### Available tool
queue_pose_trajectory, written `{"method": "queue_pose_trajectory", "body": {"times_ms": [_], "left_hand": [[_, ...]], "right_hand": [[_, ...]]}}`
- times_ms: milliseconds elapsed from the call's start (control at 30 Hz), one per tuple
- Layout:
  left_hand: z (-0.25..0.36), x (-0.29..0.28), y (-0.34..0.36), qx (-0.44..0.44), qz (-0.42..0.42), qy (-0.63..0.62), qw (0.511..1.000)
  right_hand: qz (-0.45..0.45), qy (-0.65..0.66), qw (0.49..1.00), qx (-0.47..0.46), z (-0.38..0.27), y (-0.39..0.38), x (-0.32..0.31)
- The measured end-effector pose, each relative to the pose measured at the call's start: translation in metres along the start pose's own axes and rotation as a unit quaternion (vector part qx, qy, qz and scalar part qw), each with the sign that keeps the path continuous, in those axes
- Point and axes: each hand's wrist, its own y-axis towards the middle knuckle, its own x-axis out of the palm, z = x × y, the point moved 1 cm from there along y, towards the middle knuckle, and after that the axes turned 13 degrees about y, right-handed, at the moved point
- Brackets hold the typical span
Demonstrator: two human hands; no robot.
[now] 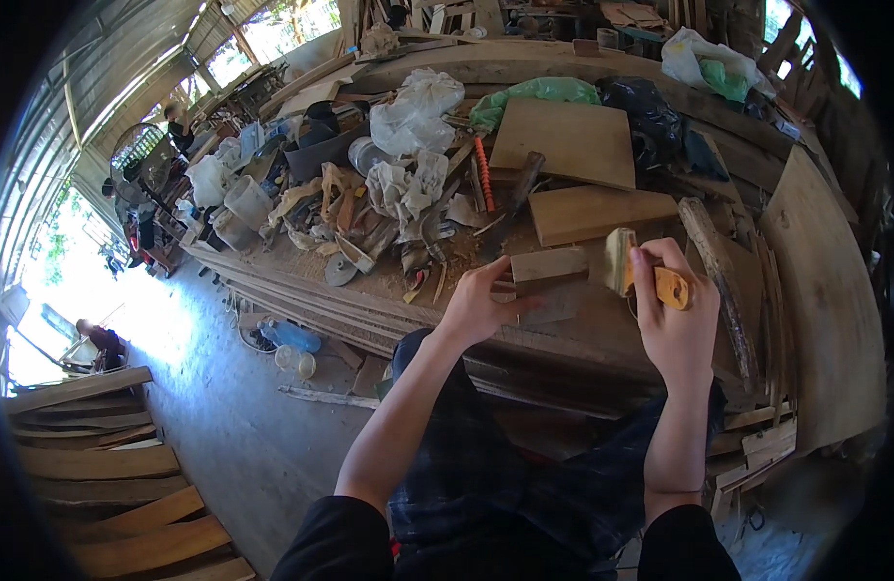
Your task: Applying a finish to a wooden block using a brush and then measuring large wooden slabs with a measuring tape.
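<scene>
My right hand [675, 310] grips a paintbrush [675, 287] with a yellow handle, its pale bristles raised at the right of a small rectangular wooden block [554, 263]. My left hand [481, 305] holds the block's left end between thumb and fingers, on the cluttered wooden bench. A flat yellowish board [602, 213] lies just behind the block, with a larger square board [560, 140] beyond it. A rough stick [718, 276] lies right of my right hand.
Plastic bags [416, 107], scraps and containers [246, 201] crowd the bench. A tall plywood sheet [825, 310] leans at right. Stacked planks [118, 465] stand lower left across the concrete floor [215, 407]. Other people [103, 344] are at the left.
</scene>
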Motion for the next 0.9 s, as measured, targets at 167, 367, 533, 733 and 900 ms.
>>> {"method": "queue_pose_trajectory", "body": {"times_ms": [167, 367, 533, 733, 900], "left_hand": [[0.004, 0.003, -0.001, -0.01, -0.003, -0.002, 1.0], [0.002, 0.005, -0.005, -0.02, 0.009, -0.02, 1.0], [0.003, 0.007, -0.003, 0.001, 0.023, -0.047, 0.999], [-0.025, 0.013, -0.006, -0.015, 0.023, -0.041, 0.999], [-0.009, 0.01, -0.001, 0.001, 0.017, -0.043, 0.999]], "right_hand": [[-0.018, 0.052, 0.998, -0.009, -0.015, -0.006, 0.016], [-0.053, 0.014, 0.995, -0.081, -0.026, -0.017, 0.04], [-0.119, 0.118, 0.984, -0.057, -0.028, -0.022, 0.048], [-0.157, 0.207, 0.965, 0.011, -0.012, -0.021, 0.061], [-0.117, 0.23, 0.965, 0.042, -0.008, -0.013, 0.039]]}}
